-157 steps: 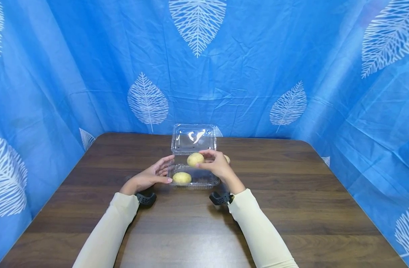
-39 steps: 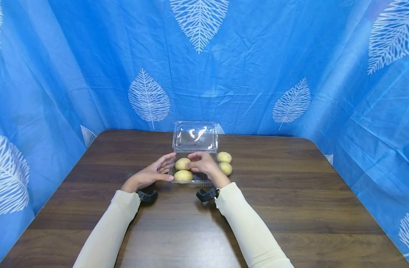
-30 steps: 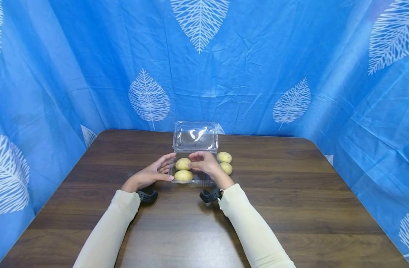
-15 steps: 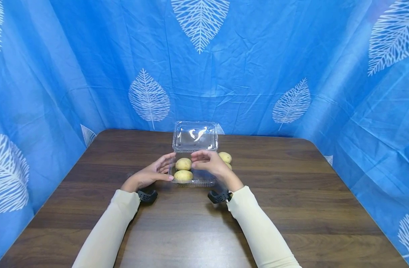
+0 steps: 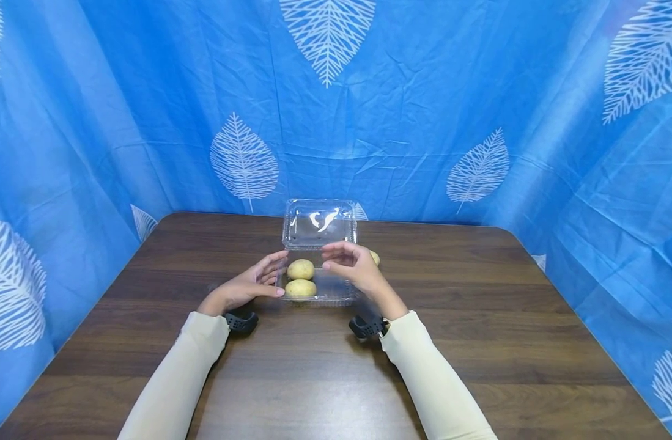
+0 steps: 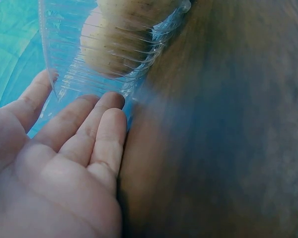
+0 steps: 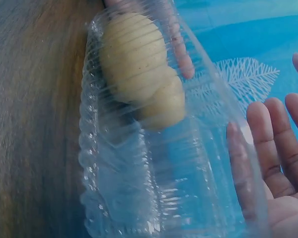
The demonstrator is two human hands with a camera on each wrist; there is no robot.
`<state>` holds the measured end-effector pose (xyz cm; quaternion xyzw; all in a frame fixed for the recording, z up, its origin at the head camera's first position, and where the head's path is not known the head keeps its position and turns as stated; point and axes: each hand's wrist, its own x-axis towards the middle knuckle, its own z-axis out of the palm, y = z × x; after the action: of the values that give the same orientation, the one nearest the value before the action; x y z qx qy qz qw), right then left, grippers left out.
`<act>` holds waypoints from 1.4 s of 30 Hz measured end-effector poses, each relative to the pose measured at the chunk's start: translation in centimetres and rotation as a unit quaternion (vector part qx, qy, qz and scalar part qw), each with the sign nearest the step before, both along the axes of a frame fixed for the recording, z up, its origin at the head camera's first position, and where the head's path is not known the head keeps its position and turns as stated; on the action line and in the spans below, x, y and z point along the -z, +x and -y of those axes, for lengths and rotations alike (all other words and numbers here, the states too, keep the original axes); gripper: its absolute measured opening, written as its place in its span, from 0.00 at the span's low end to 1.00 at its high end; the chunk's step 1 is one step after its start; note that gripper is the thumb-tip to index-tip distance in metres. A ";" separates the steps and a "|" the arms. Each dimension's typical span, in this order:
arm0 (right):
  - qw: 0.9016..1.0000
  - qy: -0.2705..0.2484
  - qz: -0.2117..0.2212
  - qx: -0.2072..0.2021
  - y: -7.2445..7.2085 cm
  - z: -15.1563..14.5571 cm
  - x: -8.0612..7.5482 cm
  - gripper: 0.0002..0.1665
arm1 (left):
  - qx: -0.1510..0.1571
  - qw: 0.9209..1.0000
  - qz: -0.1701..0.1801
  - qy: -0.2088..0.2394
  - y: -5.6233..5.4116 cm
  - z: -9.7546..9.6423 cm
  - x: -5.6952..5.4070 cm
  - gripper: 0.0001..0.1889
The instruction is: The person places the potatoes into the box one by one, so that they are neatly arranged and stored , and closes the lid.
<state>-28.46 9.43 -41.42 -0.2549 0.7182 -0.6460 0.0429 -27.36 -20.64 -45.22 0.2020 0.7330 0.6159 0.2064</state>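
A blue curtain [image 5: 363, 128], creased and softly folded, spans the back, printed with white leaves [image 5: 244, 157] whose veins form a net. Below it spreads the table [image 5: 291, 373], dark brown with streaked wood grain, glossy toward 6 o'clock and rounded at its far corners. Two smooth, pale yellow sleeves come in, the left sleeve [image 5: 173, 379] from 7 o'clock and the right sleeve [image 5: 435, 379] from 5.

At the centre sits the box [image 5: 332, 300], thin clear plastic, rectangular, its walls ribbed; its lid [image 5: 299, 231] stands open at 12 o'clock, catching white glare. At the box's 9 o'clock the left hand [image 5: 247, 287] rests at the wall, fingers extended, thumb on the near corner, clutching nothing. At 2 o'clock the right hand [image 5: 363, 269] hovers over the box, fingers loosely bent, thumb apart, released. Each wrist wears a black band pierced with small holes.

Two smooth yellow potatoes lie in the box's left half: a longer oval potato [image 5: 300, 288] at 8 o'clock, a rounder potato [image 5: 300, 269] just beyond at 10. Past the right hand, outside the box at 2 o'clock, another potato [image 5: 375, 257] shows partly, mostly hidden.
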 end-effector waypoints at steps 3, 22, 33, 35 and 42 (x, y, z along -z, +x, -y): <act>1.000 0.002 -0.022 0.007 0.1 -0.2 -0.3 0.23 | 0.001 1.000 -0.001 0.003 0.1 0.0 -0.1 0.52; 0.996 0.015 -0.053 0.067 -0.4 -3.0 -1.5 0.22 | 0.004 1.000 -0.002 0.009 0.2 0.1 -0.1 0.53; 0.994 0.033 -0.052 0.092 -1.0 -5.1 -1.5 0.21 | 0.005 1.000 -0.004 0.007 0.1 0.0 -0.2 0.53; 0.994 0.035 -0.046 0.093 -1.1 -5.4 -1.4 0.21 | 0.005 1.000 -0.006 0.006 0.1 0.1 -0.1 0.52; 0.993 0.052 -0.031 0.097 -1.6 -6.1 -0.5 0.19 | 0.002 1.000 -0.007 0.002 0.0 0.1 0.0 0.52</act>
<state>-30.01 15.52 -40.95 -0.2013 0.7732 -0.6008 -0.0285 -27.39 -20.71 -45.26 0.2082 0.7327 0.6155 0.2026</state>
